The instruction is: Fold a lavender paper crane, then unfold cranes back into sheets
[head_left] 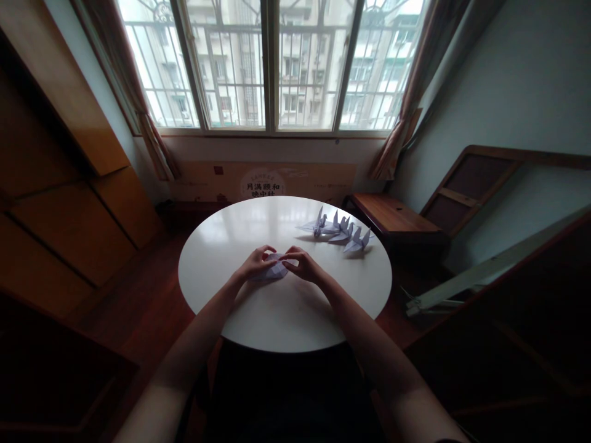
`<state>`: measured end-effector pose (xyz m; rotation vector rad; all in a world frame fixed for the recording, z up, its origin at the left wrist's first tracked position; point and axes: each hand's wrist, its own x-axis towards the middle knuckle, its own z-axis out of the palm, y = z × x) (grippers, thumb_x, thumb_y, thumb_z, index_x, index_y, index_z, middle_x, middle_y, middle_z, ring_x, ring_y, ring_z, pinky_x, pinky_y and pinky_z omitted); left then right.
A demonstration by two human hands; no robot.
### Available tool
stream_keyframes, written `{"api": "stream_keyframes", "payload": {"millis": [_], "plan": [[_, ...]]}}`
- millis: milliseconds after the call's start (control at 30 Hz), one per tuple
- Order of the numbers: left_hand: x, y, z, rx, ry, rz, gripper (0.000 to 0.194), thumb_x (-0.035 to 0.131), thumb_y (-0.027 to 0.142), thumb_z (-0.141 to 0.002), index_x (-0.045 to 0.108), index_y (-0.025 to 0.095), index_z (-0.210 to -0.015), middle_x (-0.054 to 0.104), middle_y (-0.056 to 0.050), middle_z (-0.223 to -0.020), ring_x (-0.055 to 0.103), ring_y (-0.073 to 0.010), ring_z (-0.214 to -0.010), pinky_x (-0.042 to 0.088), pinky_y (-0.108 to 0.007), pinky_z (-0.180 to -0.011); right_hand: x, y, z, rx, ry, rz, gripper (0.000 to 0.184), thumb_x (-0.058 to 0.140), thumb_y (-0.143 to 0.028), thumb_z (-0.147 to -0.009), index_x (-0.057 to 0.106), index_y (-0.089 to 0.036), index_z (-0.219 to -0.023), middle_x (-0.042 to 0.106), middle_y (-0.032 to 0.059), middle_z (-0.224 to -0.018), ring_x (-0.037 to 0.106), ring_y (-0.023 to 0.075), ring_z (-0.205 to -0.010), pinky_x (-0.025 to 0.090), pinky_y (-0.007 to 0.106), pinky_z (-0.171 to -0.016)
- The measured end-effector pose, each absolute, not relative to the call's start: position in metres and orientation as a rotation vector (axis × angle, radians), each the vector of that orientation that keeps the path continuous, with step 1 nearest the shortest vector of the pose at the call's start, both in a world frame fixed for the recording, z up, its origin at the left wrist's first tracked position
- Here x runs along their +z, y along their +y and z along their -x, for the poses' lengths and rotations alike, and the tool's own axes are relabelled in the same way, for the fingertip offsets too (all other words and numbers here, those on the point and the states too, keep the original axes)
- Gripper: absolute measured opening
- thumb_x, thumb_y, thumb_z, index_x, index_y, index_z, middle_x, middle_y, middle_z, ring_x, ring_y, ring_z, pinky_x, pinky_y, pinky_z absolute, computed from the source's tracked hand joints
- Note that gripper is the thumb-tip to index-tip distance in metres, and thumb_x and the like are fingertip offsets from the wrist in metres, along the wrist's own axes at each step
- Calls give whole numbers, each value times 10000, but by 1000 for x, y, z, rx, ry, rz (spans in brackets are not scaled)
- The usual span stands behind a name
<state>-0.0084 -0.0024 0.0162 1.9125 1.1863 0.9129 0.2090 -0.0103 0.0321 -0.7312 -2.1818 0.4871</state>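
Observation:
A partly folded sheet of pale lilac paper (pixel 273 271) lies near the middle of the round white table (pixel 286 323). My left hand (pixel 257 261) grips its left and far side, fingers bent around the edge. From the right, my right hand (pixel 299 263) pinches the paper near its upper right part with thumb and forefinger. The fingers hide some of the folds. To the right, toward the table's far edge, several folded paper cranes (pixel 342 231) stand in a slanting row, wings raised, apart from my hands.
Beyond the table, a printed cardboard panel (pixel 207 175) leans below the barred window (pixel 272 67). A wooden bench (pixel 392 214) stands at the back right, with a framed board (pixel 466 191) behind it. Wooden cabinets (pixel 69 227) line the left side.

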Motion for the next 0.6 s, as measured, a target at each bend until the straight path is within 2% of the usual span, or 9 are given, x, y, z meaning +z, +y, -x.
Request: {"api": "stream_keyframes", "payload": {"millis": [200, 400, 500, 600], "plan": [[15, -4, 8, 792, 1310, -2217, 353, 628, 319, -792, 611, 174, -1113, 645, -8, -750, 588, -144, -661, 449, -245, -621, 27, -14, -207, 648, -2300, 765, 130, 690, -252, -806, 775, -216, -897, 645, 79, -904, 612, 164, -794, 490, 297, -754], [16, -7, 9, 933, 1353, -2316, 389, 685, 291, -737, 643, 215, -1117, 569, -57, -1038, 586, -157, -777, 501, -297, -730, 30, -14, -207, 701, -2360, 752, 153, 655, -277, -839, 780, -191, -865, 667, 77, -849, 625, 157, -777, 495, 283, -762], [15, -4, 11, 981, 1351, -2295, 361, 694, 257, -723, 660, 208, -1080, 551, -51, -996, 581, -161, -788, 510, -302, -732, 30, -12, -206, 699, -2388, 730, 179, 635, -286, -857, 780, -181, -850, 676, 81, -831, 626, 165, -791, 495, 280, -762], [16, -2, 10, 1006, 1253, -2326, 249, 675, 237, -753, 686, 193, -998, 574, -45, -914, 579, -162, -792, 500, -300, -748, 27, -10, -207, 674, -2400, 740, 175, 630, -273, -858, 781, -184, -851, 677, 84, -844, 626, 166, -791, 493, 278, -760]]}}
